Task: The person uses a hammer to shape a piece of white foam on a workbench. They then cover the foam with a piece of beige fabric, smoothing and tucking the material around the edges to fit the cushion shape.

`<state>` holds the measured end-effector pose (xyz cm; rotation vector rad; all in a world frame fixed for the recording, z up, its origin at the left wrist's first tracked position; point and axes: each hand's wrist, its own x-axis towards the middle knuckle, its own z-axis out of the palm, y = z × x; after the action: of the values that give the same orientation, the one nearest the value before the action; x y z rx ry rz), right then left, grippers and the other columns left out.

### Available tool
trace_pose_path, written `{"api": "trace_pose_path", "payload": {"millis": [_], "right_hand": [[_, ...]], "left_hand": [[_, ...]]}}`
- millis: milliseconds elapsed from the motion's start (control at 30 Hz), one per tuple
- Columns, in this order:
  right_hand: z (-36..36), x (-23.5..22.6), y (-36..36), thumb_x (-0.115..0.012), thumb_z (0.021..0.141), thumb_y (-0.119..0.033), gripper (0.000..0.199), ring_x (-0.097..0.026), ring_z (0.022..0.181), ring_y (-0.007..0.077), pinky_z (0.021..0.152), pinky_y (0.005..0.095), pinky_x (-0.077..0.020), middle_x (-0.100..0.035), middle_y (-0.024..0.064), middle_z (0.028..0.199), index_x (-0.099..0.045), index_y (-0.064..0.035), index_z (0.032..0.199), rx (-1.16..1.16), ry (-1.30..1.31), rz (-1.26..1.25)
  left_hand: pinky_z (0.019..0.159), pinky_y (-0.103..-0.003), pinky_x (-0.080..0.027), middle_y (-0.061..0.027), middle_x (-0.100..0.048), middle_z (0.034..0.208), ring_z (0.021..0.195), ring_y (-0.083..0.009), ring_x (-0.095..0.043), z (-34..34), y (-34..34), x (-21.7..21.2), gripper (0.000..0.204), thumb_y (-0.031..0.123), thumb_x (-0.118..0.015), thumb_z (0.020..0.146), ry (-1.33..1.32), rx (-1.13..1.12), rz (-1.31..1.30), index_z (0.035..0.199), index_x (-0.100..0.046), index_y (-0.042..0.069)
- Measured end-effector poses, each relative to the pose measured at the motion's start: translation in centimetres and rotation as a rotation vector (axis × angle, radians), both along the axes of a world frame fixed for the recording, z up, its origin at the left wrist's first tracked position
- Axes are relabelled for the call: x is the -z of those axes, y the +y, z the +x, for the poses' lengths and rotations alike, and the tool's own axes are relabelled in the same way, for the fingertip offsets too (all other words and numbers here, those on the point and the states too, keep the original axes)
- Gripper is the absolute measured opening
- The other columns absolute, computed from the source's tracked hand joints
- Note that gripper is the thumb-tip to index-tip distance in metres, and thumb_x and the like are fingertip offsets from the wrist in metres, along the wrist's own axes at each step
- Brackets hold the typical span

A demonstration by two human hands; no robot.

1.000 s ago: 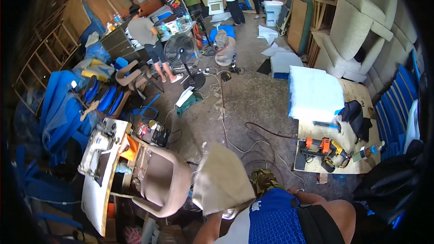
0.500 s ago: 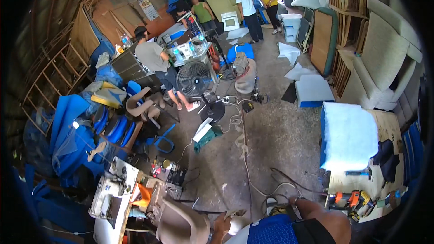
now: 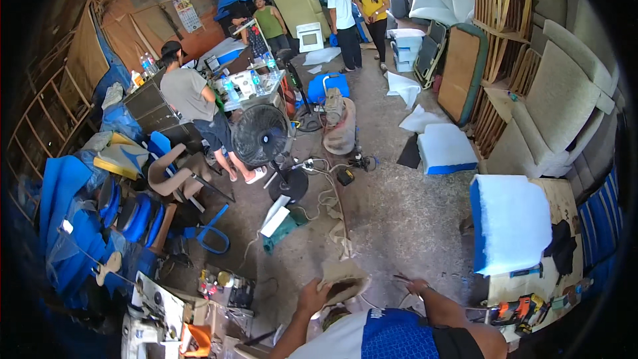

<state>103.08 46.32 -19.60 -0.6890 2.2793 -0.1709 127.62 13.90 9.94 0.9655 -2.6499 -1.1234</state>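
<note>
My left hand (image 3: 311, 298) is closed on the edge of a tan fabric piece (image 3: 345, 280), held up in front of me. The fabric bends into a hollow with a dark inside. To the right, my right hand (image 3: 417, 286) is closed around a thin dark tool (image 3: 401, 278) that points left toward the fabric; its exact kind is too small to make out. The two hands are apart, both above the concrete floor (image 3: 392, 226).
A sewing machine (image 3: 141, 332) stands at lower left, an orange drill (image 3: 512, 309) on the plywood bench at right beside a white-padded cushion (image 3: 512, 226). Ahead are a standing fan (image 3: 262, 136), cords and a compressor (image 3: 340, 126). Several people stand farther back.
My left hand has lifted the tan fabric forward, and its hollow now shows. My right hand has come forward with the thin tool in sight. The view has shifted.
</note>
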Motion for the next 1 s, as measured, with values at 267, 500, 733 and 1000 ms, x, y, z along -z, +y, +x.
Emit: {"api": "trace_pose_path", "payload": {"millis": [267,500,733,1000], "right_hand": [[7.6,-1.3,4.5,-0.053,0.088,-0.042,0.042,-0.065,0.103,0.0392,0.09,0.0466,-0.0506,-0.069,0.021,0.108,-0.072,-0.0086,0.104,0.424,-0.201,0.023],[4.0,-0.7,3.6,-0.054,0.087,-0.04,0.04,-0.066,0.1,0.0392,0.087,0.0479,-0.0511,-0.069,0.0221,0.105,-0.072,-0.0067,0.099,0.529,-0.155,-0.1],[-5.9,0.4,5.2,-0.056,0.087,-0.038,0.038,-0.066,0.097,0.0393,0.084,0.0491,-0.0516,-0.07,0.0232,0.102,-0.073,-0.0049,0.095,0.467,-0.075,0.042],[-26.9,-23.6,-1.4,-0.069,0.085,-0.048,0.07,-0.055,0.123,0.0357,0.105,0.0441,-0.0437,-0.058,0.0197,0.132,-0.05,-0.0073,0.139,0.898,0.371,-0.752]], "left_hand": [[0.087,-0.045,-0.051,-0.0205,-0.068,0.107,0.102,-0.039,-0.065,-16.3,-11.7,-6.1,0.041,0.04,-0.061,0.093,0.117,0.648,-0.099,0.111,-0.068,0.005],[0.087,-0.043,-0.052,-0.0148,-0.071,0.105,0.098,-0.0351,-0.065,-34.4,-14.3,-10.8,0.027,0.028,-0.063,0.089,0.346,0.925,-0.223,0.104,-0.072,0.007],[0.078,-0.031,-0.046,-0.0077,-0.064,0.09,0.086,-0.0194,-0.059,-46.7,-16.2,-22.3,0.019,0.015,-0.068,0.089,0.439,0.997,-0.141,0.1,-0.07,0.0],[0.078,-0.028,-0.045,-0.0056,-0.062,0.093,0.087,-0.0145,-0.056,-60.4,-12.3,-25.8,0.013,0.003,-0.067,0.088,0.53,1.09,-0.062,0.099,-0.067,-0.002]]}}
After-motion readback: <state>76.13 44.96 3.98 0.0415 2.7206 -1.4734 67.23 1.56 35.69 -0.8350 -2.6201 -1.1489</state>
